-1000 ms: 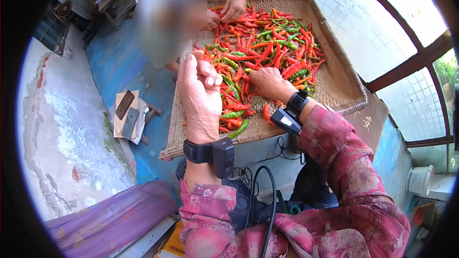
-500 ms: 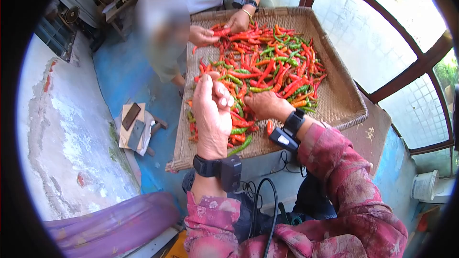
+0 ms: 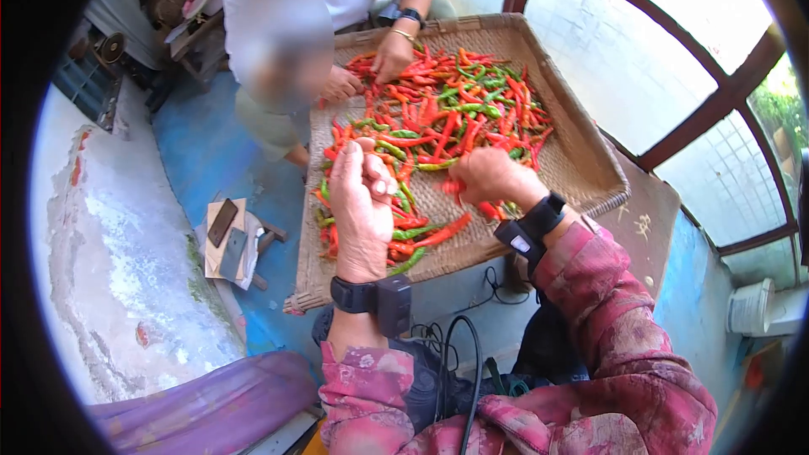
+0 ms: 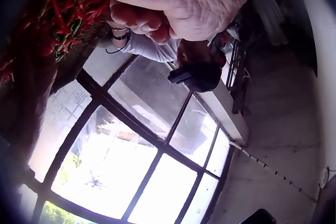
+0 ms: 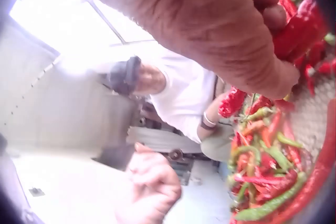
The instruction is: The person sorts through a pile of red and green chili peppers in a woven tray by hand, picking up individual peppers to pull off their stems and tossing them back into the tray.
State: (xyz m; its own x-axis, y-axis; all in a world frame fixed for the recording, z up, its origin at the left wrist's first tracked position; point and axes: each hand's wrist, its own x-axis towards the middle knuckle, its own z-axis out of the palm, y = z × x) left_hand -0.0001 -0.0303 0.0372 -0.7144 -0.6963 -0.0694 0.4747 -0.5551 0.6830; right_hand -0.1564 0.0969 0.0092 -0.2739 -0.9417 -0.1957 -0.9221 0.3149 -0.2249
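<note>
Because slim peppers [image 3: 434, 131] lie loosely jumbled across the woven tray [image 3: 581, 164], a thumb-and-finger pinch suits the right hand [image 3: 497, 175], gripping a red pepper [image 5: 302, 35]; near left, the left hand [image 3: 361, 219] hangs loosely curled, visibly holding nothing.

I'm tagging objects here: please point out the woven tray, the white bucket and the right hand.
Woven tray [image 3: 573, 150]: head view, bare woven floor.
White bucket [image 3: 747, 307]: head view, side wall.
Right hand [image 3: 497, 175]: head view, its back.
</note>
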